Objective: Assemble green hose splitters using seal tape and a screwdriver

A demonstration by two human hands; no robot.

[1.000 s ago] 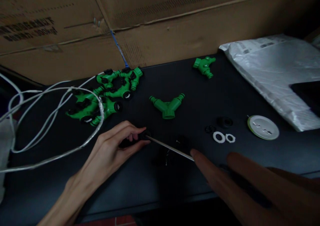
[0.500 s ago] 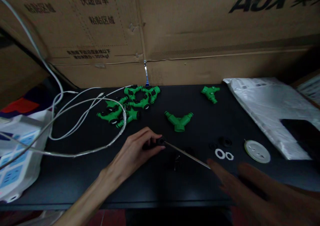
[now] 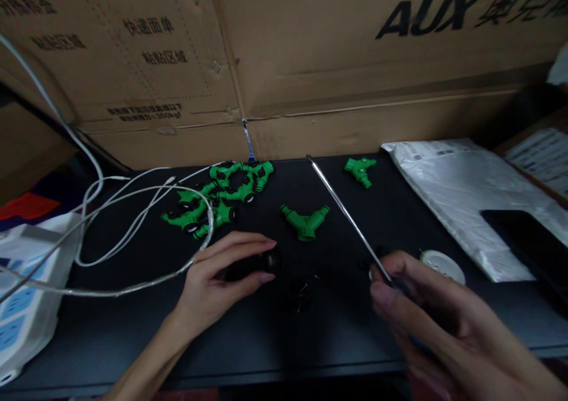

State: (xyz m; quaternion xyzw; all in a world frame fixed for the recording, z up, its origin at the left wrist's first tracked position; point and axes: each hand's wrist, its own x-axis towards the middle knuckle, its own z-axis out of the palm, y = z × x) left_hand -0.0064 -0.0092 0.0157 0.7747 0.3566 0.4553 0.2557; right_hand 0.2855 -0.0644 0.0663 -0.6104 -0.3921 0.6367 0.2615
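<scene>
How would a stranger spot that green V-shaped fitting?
Below the AUX cardboard box, find the dark tabletop. Beyond and right of the left hand lies the green V-shaped fitting, prongs toward the box. Unlike the clustered green fittings, it lies alone, and nearer the front than the rightmost green fitting.

Black part (image 3: 268, 262) in left hand (image 3: 212, 275); silver screwdriver shaft (image 3: 346, 213) in right hand (image 3: 437, 309); beyond both, green Y-connector (image 3: 306, 225), black-lettered brown carton (image 3: 310, 64).

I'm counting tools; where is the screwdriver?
Head view, right of centre: the screwdriver is in the right hand, its shaft right of the central green Y-fitting.
</scene>
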